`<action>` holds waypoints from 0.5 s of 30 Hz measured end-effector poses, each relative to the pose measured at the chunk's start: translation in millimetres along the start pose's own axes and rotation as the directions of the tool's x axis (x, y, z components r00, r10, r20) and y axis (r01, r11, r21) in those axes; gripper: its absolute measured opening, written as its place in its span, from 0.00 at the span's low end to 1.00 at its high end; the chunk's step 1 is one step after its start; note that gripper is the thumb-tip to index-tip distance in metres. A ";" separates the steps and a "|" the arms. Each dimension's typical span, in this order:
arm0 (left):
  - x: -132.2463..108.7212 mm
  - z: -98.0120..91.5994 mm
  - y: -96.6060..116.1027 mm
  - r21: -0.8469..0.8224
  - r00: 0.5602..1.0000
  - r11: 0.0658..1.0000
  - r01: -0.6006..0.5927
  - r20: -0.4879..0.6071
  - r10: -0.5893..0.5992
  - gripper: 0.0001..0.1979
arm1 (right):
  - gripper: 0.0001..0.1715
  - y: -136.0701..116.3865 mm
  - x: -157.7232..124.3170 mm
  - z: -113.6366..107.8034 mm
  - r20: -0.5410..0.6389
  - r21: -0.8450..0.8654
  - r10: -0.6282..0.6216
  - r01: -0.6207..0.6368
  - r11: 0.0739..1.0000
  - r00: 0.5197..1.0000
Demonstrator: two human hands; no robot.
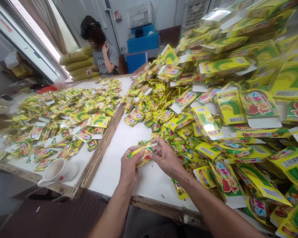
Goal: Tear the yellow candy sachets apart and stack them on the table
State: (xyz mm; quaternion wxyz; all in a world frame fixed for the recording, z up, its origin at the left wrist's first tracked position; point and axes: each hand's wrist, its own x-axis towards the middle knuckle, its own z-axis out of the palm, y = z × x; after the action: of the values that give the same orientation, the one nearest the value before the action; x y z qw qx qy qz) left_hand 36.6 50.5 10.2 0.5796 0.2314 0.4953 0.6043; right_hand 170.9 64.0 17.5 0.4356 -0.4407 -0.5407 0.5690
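1. Head view: left hand (128,166) is curled around a sachet bundle (142,155), thumb on top, and holds it just above the white tabletop (129,132).
2. Right hand (165,158) pinches the same sachet bundle from the other side, fingertips on its upper edge. Both hands grip it and nearly touch.
3. The bundle is yellow with red print and looks like several sachets stacked; the count is unclear.
4. Just behind the hands, loose sachets (151,114) lie heaped on the tabletop.
5. To the right, flat cartons (229,105) in yellow and green are piled high, spilling to the near table edge.
6. To the left, a wooden strip (103,145) separates this table from a second table (85,158) covered in more sachets.
7. A cup (55,170) lies tipped on a saucer (71,172) at that table's near corner.
8. At the far end a person (104,58) sits, one hand raised to the face, with sacks (76,62) beside them and blue crates (142,41) behind.
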 end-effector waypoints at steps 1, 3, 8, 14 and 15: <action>0.4 1.8 -1.2 -0.007 1.000 1.000 0.001 0.007 -0.001 0.17 | 0.20 0.1 0.3 0.1 -0.039 0.026 0.006 -0.005 1.000 0.999; 1.4 4.8 -2.5 -0.025 1.000 1.000 0.000 0.010 0.000 0.18 | 0.25 0.7 0.7 -1.2 -0.097 0.009 -0.010 0.011 1.000 0.995; -0.7 3.6 -0.5 0.061 0.996 0.997 0.049 0.066 -0.053 0.27 | 0.32 5.9 0.2 -5.0 -0.045 -0.021 -0.014 0.013 1.000 0.999; 11.4 -12.9 11.6 0.291 0.980 0.951 0.102 0.135 -0.147 0.20 | 0.34 9.1 2.4 -2.0 0.043 0.238 0.038 -0.047 0.970 0.998; 21.0 -15.9 22.2 0.325 0.986 0.942 0.089 0.102 -0.129 0.22 | 0.33 8.1 2.9 -2.1 -0.011 0.213 0.035 -0.031 0.977 0.999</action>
State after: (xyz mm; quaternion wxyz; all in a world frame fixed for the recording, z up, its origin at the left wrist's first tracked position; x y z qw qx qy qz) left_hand 7.9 68.4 16.8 0.5963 0.3307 0.5623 0.4679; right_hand 172.2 67.1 9.2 0.4746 -0.4045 -0.4661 0.6276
